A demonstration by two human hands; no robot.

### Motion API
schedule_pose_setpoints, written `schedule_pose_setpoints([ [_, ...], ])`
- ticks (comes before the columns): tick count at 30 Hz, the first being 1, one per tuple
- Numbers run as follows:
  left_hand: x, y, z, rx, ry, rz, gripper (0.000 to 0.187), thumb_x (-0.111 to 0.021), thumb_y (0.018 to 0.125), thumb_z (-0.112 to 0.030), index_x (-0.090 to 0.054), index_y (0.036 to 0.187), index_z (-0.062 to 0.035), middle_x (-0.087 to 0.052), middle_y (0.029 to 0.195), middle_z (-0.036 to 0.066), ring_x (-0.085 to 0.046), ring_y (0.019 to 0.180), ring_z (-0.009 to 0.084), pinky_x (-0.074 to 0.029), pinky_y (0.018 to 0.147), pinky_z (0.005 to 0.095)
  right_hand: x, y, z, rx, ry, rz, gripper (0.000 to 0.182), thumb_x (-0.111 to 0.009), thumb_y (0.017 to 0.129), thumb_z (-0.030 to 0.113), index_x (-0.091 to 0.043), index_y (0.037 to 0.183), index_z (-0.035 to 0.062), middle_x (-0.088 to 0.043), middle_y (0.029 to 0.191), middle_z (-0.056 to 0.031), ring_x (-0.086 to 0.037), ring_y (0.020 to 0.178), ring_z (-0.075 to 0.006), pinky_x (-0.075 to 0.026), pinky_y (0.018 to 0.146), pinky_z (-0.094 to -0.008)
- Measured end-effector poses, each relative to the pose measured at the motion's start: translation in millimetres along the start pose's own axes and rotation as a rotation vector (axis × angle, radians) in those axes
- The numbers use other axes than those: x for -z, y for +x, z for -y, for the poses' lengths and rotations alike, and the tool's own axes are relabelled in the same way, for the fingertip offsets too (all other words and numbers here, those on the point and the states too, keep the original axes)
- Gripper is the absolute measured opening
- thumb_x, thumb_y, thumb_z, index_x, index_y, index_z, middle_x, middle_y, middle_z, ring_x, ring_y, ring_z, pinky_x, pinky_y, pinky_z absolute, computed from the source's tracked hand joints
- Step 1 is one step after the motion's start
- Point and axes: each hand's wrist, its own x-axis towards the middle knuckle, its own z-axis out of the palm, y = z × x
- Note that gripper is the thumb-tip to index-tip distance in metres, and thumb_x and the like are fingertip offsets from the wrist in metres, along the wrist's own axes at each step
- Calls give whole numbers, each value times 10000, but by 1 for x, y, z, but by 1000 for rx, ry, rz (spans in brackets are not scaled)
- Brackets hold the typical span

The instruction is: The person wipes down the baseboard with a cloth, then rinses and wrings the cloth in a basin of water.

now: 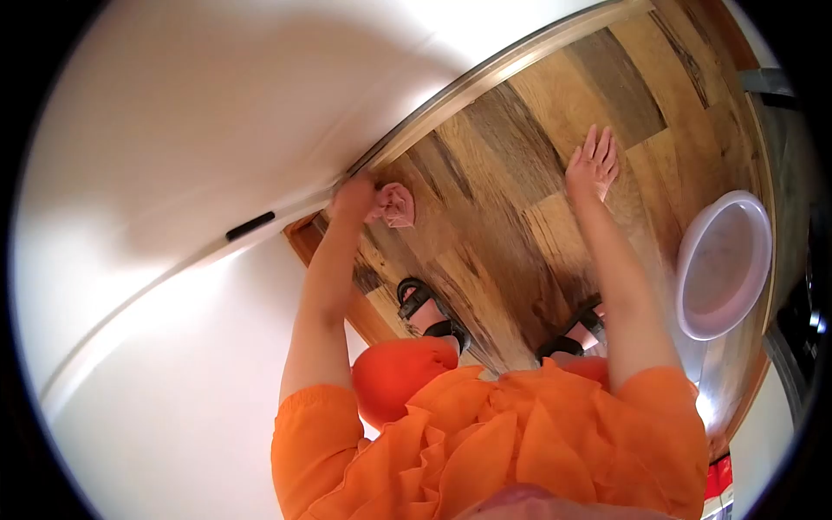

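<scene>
My left hand (354,198) is down at the foot of the white wall or panel, closed on a crumpled pink cloth (398,206). The cloth lies against the wooden floor (494,147), close to the pale strip (459,93) along the wall's base. My right hand (594,165) is over the floor to the right, fingers stretched out and holding nothing. It looks flat on the boards, though its palm is hidden.
A pale basin (693,316) stands on the floor at the right, apparently with water in it. My sandalled feet, with black sandals (431,314), are between my arms. A short black bar (250,226) is on the white surface at left. Dark furniture (793,299) borders the right side.
</scene>
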Motion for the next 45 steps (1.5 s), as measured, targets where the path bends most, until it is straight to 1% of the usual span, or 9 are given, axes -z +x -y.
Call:
schedule_pose_setpoints([
  [4,11,-68,37,227,-377,17,253,-580,821,-53,-627,1070,-49,-615,1062,172,-600,981,306,-501,746,401,42,22,-17,186,-87,342,590,-468,908,258,-269,1429,63,-236,1485,-164,-301,1326,-324,-310,1035,-446],
  [8,40,-118,12,134,-724,-536,161,-508,916,-98,-603,1027,-32,-594,886,129,-599,867,238,-472,762,308,53,52,-41,450,59,807,493,-516,889,242,-449,1329,28,-429,1368,-196,-433,1239,-337,-367,1004,-426],
  [12,127,-134,-77,-68,-1001,-567,151,-491,948,-118,-549,1039,-13,-601,872,92,-592,826,178,-475,734,276,142,20,-25,549,973,904,539,-624,849,295,-487,1298,29,-498,1306,-179,-467,1211,-333,-362,1025,-410],
  [16,199,-129,-149,-116,-1314,-420,138,-498,959,-135,-521,1015,-11,-587,844,38,-557,778,99,-467,709,241,214,-10,2,937,1014,207,645,-652,826,319,-403,1369,74,-524,1270,-173,-531,1128,-327,-425,962,-377],
  [29,111,-26,-120,-24,-1456,-870,155,-550,913,-76,-494,1046,-20,-581,970,65,-592,871,150,-476,738,289,172,35,33,855,664,135,198,-537,876,194,-658,996,93,-629,965,-97,-620,909,-286,-501,770,-401],
  [32,44,12,-103,405,-971,-1113,240,-580,862,-40,-497,1088,-27,-582,1016,120,-598,918,259,-488,775,361,119,15,42,928,649,135,170,-534,859,195,-641,931,84,-610,926,-113,-618,890,-298,-501,760,-414],
  [34,27,25,-101,102,-674,-1017,285,-602,829,-49,-513,1099,-37,-572,1050,144,-577,941,311,-484,801,395,109,2,40,994,416,265,158,-534,847,187,-617,922,76,-596,927,-122,-614,889,-309,-502,762,-420],
  [38,36,48,-121,-244,-779,-731,318,-649,789,-103,-551,1087,-49,-561,1099,154,-559,980,344,-477,816,415,85,7,40,785,410,398,200,-564,827,163,-597,1003,75,-589,1011,-124,-600,939,-315,-498,791,-423],
  [45,31,81,-102,-157,-619,-346,301,-736,716,-225,-612,918,-39,-560,1050,151,-573,980,338,-491,797,418,64,58,69,129,484,291,202,-643,806,207,-615,954,73,-616,967,-131,-603,891,-326,-485,732,-417],
])
